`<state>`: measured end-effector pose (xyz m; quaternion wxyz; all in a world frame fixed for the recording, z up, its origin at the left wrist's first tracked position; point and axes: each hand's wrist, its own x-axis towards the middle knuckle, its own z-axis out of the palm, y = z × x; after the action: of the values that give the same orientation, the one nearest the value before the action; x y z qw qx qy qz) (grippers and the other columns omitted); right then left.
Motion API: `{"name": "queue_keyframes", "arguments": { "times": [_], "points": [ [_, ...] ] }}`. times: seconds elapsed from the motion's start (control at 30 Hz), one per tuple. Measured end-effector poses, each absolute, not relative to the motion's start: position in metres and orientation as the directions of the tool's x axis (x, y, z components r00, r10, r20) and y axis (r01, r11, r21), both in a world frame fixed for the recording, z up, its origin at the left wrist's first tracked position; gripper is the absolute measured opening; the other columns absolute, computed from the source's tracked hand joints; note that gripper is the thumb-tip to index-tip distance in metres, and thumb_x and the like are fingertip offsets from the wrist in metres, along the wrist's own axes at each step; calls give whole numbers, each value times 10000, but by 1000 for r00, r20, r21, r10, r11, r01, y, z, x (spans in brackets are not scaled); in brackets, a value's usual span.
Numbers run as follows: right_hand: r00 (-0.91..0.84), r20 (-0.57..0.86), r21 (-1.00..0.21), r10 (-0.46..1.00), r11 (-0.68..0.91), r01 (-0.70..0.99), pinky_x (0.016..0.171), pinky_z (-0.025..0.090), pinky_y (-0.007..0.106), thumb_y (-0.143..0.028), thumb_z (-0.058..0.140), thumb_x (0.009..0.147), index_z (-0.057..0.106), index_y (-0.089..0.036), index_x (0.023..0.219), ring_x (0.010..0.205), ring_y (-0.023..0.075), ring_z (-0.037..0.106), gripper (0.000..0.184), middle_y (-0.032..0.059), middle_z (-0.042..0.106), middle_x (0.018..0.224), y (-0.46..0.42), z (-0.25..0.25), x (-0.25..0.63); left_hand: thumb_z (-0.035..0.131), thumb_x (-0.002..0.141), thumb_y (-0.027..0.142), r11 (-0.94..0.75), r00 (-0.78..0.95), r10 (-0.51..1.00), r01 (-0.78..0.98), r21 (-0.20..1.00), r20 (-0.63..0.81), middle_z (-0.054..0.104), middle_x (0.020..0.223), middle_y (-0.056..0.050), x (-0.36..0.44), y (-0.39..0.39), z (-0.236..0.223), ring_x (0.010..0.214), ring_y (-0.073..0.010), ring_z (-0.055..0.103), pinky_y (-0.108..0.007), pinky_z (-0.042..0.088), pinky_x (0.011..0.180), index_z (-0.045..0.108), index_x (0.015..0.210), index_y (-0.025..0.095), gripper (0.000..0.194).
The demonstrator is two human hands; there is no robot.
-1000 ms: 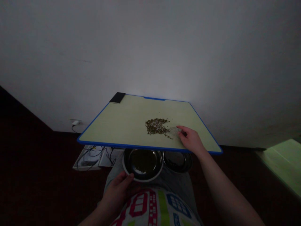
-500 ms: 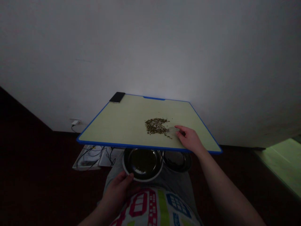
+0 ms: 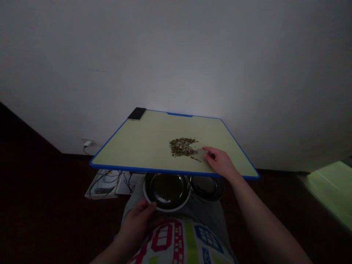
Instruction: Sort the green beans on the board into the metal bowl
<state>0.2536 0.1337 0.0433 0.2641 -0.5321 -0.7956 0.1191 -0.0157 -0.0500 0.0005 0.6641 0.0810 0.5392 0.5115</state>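
My right hand (image 3: 219, 161) is closed around a thin wire utensil (image 3: 202, 150) that looks like a small whisk. Its wire end reaches the right side of a spread of small greenish-brown beans or grains (image 3: 181, 147) on the pale tabletop (image 3: 143, 146). Below the table's front edge, my left hand (image 3: 141, 214) grips the near left rim of a round metal bowl (image 3: 176, 210), thumb on top. Dark contents show inside this bowl, too dim to make out. A second metal bowl (image 3: 221, 192) sits to its right, partly under the table.
A dark phone or tablet (image 3: 136, 113) lies at the table's far left corner. The table's blue edge (image 3: 118, 167) runs above my lap. White boxes with cables (image 3: 104, 183) stand below on the left. Behind the table rises a wall (image 3: 176, 55), with a plugged-in charger (image 3: 88, 143).
My right hand has shifted slightly left, bringing the wire utensil a little further into the grains. The left hand and the bowls look unmoved.
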Motion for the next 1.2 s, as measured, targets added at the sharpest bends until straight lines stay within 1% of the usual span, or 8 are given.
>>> {"name": "queue_keyframes", "arguments": {
  "times": [0.13,0.33,0.53,0.67,0.77,0.87,1.0,1.2],
  "points": [
    [-268,305,-468,914,389,794,626,439,296,-291,512,868,684,-157,1199,611,163,555,396,37,672,719,134,42,253,646,793,63,465,-103,765,-595,656,-635,799,721,-59,-16,-50,1,693,-232,770,-299,623,602,662,798,156,94],
    [-248,315,-458,916,376,805,625,445,299,-298,511,865,686,-167,1197,600,165,555,397,38,674,713,135,41,254,707,745,86,456,-102,775,-591,665,-623,806,769,-65,-16,-51,-6,731,-241,773,-312,630,622,661,850,151,132],
    [-269,300,-458,915,385,801,640,442,302,-287,512,869,683,-159,1202,610,163,550,396,46,684,741,135,43,252,700,755,82,462,-116,773,-571,679,-623,796,737,-65,-16,-50,-5,697,-227,770,-282,617,588,647,786,156,96],
    [-268,297,-473,916,385,793,630,435,297,-286,518,867,688,-159,1195,601,159,539,391,38,671,723,133,45,252,666,777,61,470,-112,767,-572,672,-632,795,734,-71,-16,-49,0,689,-225,768,-282,616,584,653,837,144,103],
    [-280,301,-478,912,398,783,626,433,293,-288,522,867,689,-168,1192,604,158,539,385,33,668,723,133,44,254,668,780,63,470,-110,765,-578,667,-634,797,737,-81,-15,-50,-1,688,-232,768,-294,619,588,649,832,137,92],
    [-296,300,-480,907,411,775,619,431,291,-295,519,871,686,-176,1197,604,159,542,385,26,659,708,133,42,255,673,777,66,464,-121,766,-576,673,-632,802,749,-76,-15,-51,-3,702,-232,772,-309,631,618,646,813,145,91],
    [-302,301,-472,905,417,777,624,431,292,-302,516,875,684,-167,1203,616,162,549,393,35,667,724,133,42,253,672,781,72,461,-120,769,-576,675,-628,807,766,-76,-16,-51,-5,721,-237,775,-327,640,651,645,843,148,101],
    [-296,291,-462,910,405,789,634,439,292,-292,516,877,678,-159,1212,607,159,551,396,40,681,729,134,43,250,712,742,85,471,-93,776,-572,671,-624,811,779,-83,-17,-50,-4,718,-237,774,-303,632,619,652,845,140,131]
  ]
}}
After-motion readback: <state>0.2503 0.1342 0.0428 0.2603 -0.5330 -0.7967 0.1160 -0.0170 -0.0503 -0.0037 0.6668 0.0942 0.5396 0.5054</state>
